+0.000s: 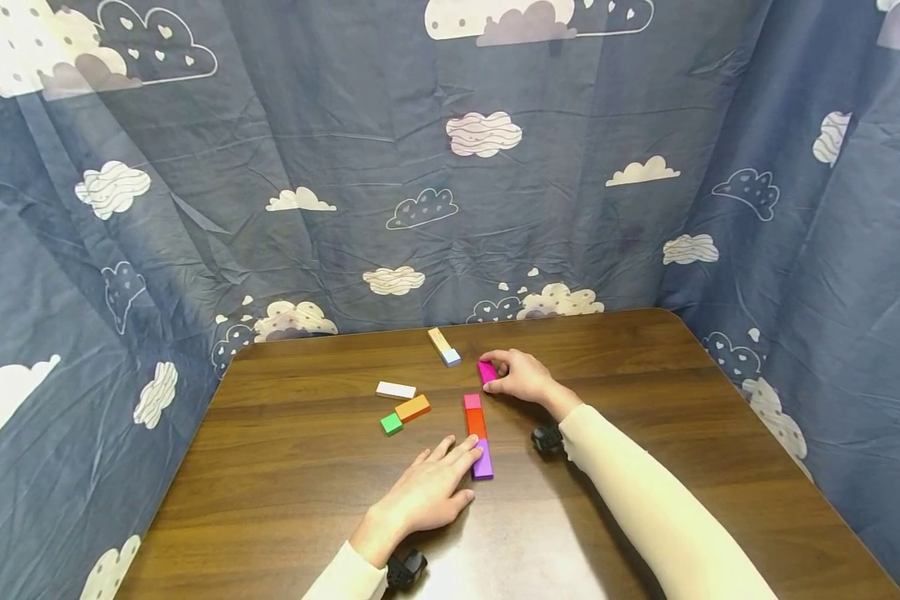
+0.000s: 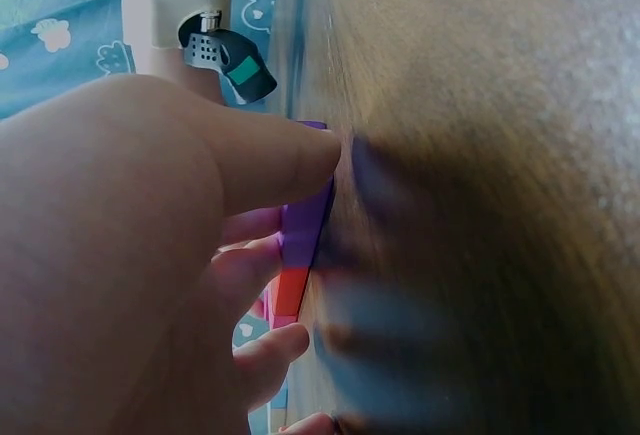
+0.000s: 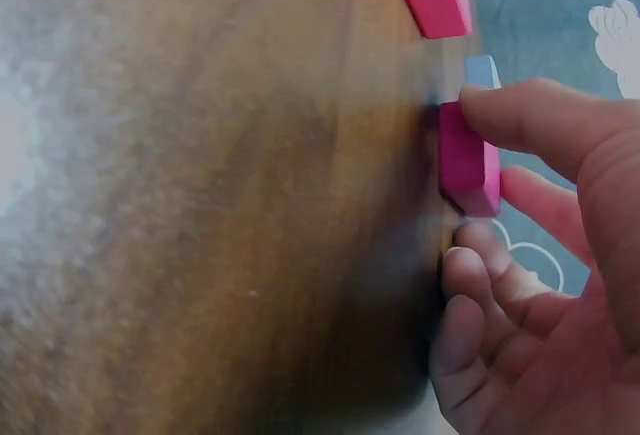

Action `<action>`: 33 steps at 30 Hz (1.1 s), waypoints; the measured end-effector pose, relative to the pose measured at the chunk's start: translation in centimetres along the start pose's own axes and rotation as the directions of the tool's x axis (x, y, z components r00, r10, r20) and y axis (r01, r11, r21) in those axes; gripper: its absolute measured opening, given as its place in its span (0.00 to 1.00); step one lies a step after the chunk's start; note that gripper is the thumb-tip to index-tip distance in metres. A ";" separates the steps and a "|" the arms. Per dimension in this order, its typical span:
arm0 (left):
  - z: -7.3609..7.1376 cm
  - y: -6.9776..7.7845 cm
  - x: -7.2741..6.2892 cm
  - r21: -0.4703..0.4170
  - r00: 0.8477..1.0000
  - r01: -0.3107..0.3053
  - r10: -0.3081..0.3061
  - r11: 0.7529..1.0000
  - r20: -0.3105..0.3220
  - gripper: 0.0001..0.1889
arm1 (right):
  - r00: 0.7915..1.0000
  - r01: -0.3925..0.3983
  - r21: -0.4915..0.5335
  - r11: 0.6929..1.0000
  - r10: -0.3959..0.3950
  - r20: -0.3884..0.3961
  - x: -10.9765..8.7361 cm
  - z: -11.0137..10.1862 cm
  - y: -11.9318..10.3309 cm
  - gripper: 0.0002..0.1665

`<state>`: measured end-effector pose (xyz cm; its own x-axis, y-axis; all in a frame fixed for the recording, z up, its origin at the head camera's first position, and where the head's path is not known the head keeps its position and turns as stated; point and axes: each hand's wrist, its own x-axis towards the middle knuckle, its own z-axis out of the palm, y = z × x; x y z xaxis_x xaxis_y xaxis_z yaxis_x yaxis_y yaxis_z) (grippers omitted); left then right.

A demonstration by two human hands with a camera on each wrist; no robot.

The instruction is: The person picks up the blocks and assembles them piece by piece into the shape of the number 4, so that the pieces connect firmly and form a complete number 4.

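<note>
A row of blocks lies end to end on the table: a pink block at the far end, a red block in the middle and a purple block nearest me. My left hand lies flat beside the row, its extended fingertips resting on the purple block. Beyond the row's far end, my right hand pinches a magenta block between thumb and fingers. The right wrist view has the thumb at one end of this magenta block, while the other fingers curl loosely past it.
Left of the row lie a white block, an orange block and a green block. Near the back edge, a natural wood block meets a light blue block. Cloud-patterned curtains hang behind the brown table.
</note>
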<state>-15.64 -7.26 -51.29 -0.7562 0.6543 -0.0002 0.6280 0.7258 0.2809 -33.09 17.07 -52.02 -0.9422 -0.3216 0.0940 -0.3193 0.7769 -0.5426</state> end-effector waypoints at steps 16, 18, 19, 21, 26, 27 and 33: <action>-0.1 0.0 0.0 -0.013 1.000 -0.001 0.001 1.000 -0.008 0.32 | 0.998 -0.063 -0.002 0.998 0.063 -0.023 -0.2 0.1 -0.7 0.34; -0.1 0.0 0.0 -0.015 1.000 0.000 0.000 1.000 -0.008 0.32 | 0.998 -0.060 -0.007 0.998 0.059 -0.028 -0.1 0.1 -0.7 0.34; -0.1 0.0 0.1 -0.011 1.000 0.002 -0.002 1.000 -0.008 0.32 | 0.998 -0.058 -0.012 0.998 0.057 -0.030 -0.1 0.1 -0.7 0.34; -0.2 0.0 0.1 -0.009 1.000 0.005 -0.005 1.000 -0.006 0.32 | 0.998 -0.053 -0.020 0.998 0.052 -0.036 -0.1 0.1 -0.7 0.35; -0.1 0.1 0.1 -0.009 1.000 0.000 0.000 1.000 -0.004 0.32 | 0.996 -0.063 -0.028 0.998 0.061 -0.065 -0.3 0.4 -0.3 0.34; -0.1 0.1 0.1 -0.009 1.000 0.000 0.000 1.000 -0.003 0.32 | 0.995 -0.065 -0.024 0.998 0.063 -0.077 -0.3 0.5 -0.2 0.34; -0.2 0.2 -0.1 -0.014 1.000 0.001 -0.001 1.000 -0.007 0.32 | 0.985 -0.090 0.016 0.996 0.091 -0.150 -0.6 1.0 0.1 0.32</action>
<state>-15.48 -7.17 -51.04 -0.7584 0.6518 0.0060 0.6244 0.7237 0.2940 -32.43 16.79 -52.97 -0.9719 -0.1647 0.1681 -0.2317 0.7942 -0.5617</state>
